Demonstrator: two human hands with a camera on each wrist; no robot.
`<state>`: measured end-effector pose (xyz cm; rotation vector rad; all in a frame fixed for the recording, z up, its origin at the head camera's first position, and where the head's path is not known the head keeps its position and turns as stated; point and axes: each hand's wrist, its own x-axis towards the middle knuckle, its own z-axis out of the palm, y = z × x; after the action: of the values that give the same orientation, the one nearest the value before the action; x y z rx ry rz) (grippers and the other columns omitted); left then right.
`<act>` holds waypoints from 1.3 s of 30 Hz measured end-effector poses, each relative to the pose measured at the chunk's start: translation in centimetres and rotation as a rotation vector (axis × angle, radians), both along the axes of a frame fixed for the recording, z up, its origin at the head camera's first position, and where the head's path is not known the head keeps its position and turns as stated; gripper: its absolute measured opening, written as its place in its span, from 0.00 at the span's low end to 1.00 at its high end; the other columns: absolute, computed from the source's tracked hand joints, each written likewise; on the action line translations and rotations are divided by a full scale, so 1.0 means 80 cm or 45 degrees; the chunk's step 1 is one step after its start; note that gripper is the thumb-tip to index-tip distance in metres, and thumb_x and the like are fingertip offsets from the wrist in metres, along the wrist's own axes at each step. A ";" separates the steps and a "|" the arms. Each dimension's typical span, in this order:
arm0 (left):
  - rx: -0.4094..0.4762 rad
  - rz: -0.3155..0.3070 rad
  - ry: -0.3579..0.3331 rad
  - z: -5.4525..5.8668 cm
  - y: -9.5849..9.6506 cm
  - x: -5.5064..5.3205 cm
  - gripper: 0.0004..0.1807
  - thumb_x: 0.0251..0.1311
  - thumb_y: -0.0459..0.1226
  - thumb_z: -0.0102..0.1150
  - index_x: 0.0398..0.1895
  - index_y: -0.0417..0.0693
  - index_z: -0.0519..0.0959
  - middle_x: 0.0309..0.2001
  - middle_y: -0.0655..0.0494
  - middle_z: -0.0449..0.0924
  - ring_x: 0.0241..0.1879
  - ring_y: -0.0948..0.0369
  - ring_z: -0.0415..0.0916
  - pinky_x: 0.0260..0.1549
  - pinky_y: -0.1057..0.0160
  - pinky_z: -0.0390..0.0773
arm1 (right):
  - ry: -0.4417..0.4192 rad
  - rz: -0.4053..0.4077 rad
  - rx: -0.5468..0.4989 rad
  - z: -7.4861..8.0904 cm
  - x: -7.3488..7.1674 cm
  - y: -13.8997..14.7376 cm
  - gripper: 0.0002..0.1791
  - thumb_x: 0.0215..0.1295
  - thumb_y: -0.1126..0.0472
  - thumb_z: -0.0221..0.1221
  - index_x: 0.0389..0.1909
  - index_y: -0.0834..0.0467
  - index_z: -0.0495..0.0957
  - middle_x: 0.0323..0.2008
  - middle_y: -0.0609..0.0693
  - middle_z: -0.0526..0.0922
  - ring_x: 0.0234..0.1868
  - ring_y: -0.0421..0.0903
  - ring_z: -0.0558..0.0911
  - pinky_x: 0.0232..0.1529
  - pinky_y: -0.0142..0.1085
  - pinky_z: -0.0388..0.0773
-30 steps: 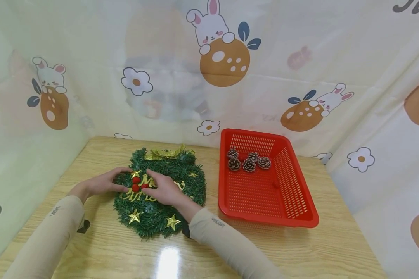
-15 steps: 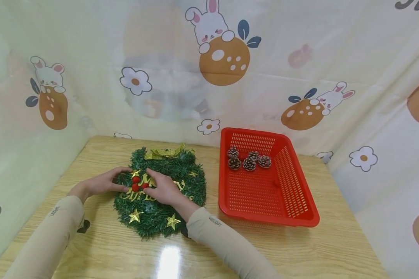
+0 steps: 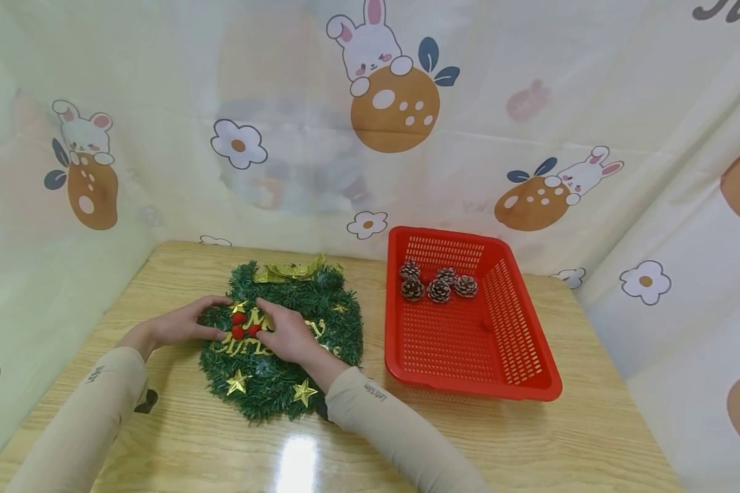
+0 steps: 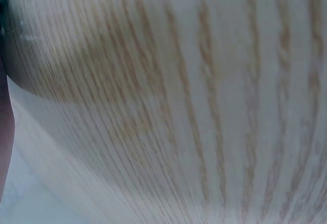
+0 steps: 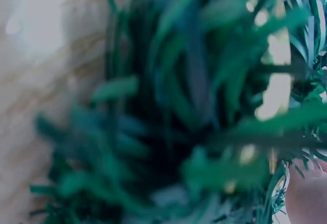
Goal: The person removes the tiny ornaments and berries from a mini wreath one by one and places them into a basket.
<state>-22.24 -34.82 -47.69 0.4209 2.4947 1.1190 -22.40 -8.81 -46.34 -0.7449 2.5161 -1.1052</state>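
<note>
A green tinsel Christmas wreath [image 3: 270,392] lies flat on the table, with gold stars, gold "Merry Christmas" lettering [image 3: 237,346] and a gold glitter bow [image 3: 290,272] at its far edge. Three red berries [image 3: 238,332] sit on its left part. My left hand [image 3: 181,323] rests at the wreath's left edge, thumb and fingers spread apart beside the berries. From the other side my right hand [image 3: 288,335] lies over the lettering, its thumb tip right at one berry and its forefinger stretched past them. The right wrist view is mostly blurred green tinsel [image 5: 168,112], with part of the hand [image 5: 306,198] at the edge.
Right of the wreath stands a red plastic basket [image 3: 471,394]. Several pine cones [image 3: 439,290] are grouped in its far left part. A patterned curtain [image 3: 296,185] hangs behind the wooden table [image 3: 222,452] and along its sides.
Both hands stay nearly where they were around the berries. The right forearm shifts very slightly to the left; wreath and basket keep their places.
</note>
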 end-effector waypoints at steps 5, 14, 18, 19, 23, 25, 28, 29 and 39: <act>-0.011 0.001 0.001 0.001 0.001 0.000 0.41 0.63 0.46 0.64 0.74 0.44 0.56 0.73 0.34 0.49 0.70 0.31 0.46 0.61 0.28 0.52 | 0.013 -0.004 -0.016 -0.001 0.001 -0.001 0.34 0.70 0.63 0.58 0.75 0.50 0.60 0.66 0.47 0.72 0.60 0.45 0.76 0.46 0.35 0.77; -0.001 -0.001 0.006 0.000 0.000 0.001 0.41 0.63 0.45 0.63 0.74 0.44 0.56 0.73 0.34 0.49 0.70 0.32 0.45 0.61 0.28 0.52 | 0.043 -0.026 -0.042 -0.005 0.001 -0.004 0.33 0.70 0.64 0.58 0.74 0.51 0.62 0.59 0.48 0.78 0.44 0.43 0.81 0.38 0.33 0.77; 0.004 0.000 0.001 0.000 0.000 0.001 0.41 0.63 0.46 0.63 0.74 0.44 0.56 0.73 0.35 0.49 0.70 0.31 0.46 0.61 0.28 0.52 | 0.057 -0.032 -0.048 -0.006 0.001 -0.006 0.33 0.69 0.62 0.60 0.73 0.51 0.62 0.65 0.47 0.73 0.58 0.44 0.78 0.50 0.35 0.78; 0.004 0.001 0.001 0.000 0.000 0.001 0.41 0.63 0.46 0.63 0.74 0.44 0.56 0.73 0.35 0.49 0.70 0.31 0.46 0.61 0.28 0.52 | 0.060 -0.034 -0.051 -0.006 0.001 -0.007 0.33 0.69 0.61 0.60 0.73 0.52 0.62 0.64 0.48 0.74 0.57 0.44 0.78 0.49 0.35 0.78; 0.005 -0.002 0.005 -0.001 0.000 -0.001 0.42 0.63 0.47 0.64 0.74 0.44 0.55 0.73 0.35 0.50 0.70 0.31 0.45 0.62 0.28 0.51 | 0.076 -0.042 -0.035 -0.004 0.001 -0.008 0.33 0.69 0.61 0.60 0.73 0.52 0.62 0.62 0.49 0.76 0.55 0.43 0.78 0.48 0.35 0.78; 0.008 -0.002 0.003 -0.001 -0.001 -0.002 0.42 0.62 0.47 0.64 0.74 0.44 0.55 0.73 0.36 0.50 0.70 0.31 0.45 0.62 0.28 0.50 | 0.070 -0.046 -0.037 -0.003 0.001 -0.009 0.33 0.69 0.61 0.60 0.73 0.52 0.62 0.61 0.49 0.76 0.55 0.44 0.78 0.48 0.35 0.77; 0.009 0.001 -0.007 -0.002 -0.002 -0.003 0.42 0.62 0.47 0.64 0.74 0.44 0.55 0.73 0.36 0.50 0.70 0.31 0.45 0.62 0.28 0.51 | 0.054 -0.052 -0.044 -0.004 0.001 -0.011 0.34 0.69 0.60 0.60 0.74 0.51 0.61 0.64 0.49 0.74 0.58 0.44 0.77 0.49 0.35 0.77; 0.008 0.002 -0.010 -0.002 -0.002 -0.003 0.42 0.62 0.47 0.64 0.74 0.44 0.55 0.73 0.36 0.50 0.70 0.31 0.45 0.62 0.28 0.51 | 0.047 -0.052 -0.049 -0.005 0.001 -0.011 0.34 0.69 0.60 0.60 0.74 0.51 0.61 0.64 0.48 0.74 0.59 0.44 0.77 0.49 0.35 0.77; 0.020 -0.009 0.007 -0.003 0.000 -0.004 0.41 0.63 0.46 0.64 0.74 0.43 0.56 0.73 0.35 0.50 0.70 0.31 0.45 0.62 0.29 0.51 | 0.088 -0.064 -0.046 -0.013 0.000 -0.021 0.34 0.66 0.62 0.63 0.72 0.51 0.64 0.53 0.47 0.79 0.34 0.36 0.75 0.30 0.30 0.71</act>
<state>-22.53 -34.84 -47.92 0.4373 2.4887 1.1368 -22.38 -10.48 -47.38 -0.7457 2.5917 -1.1632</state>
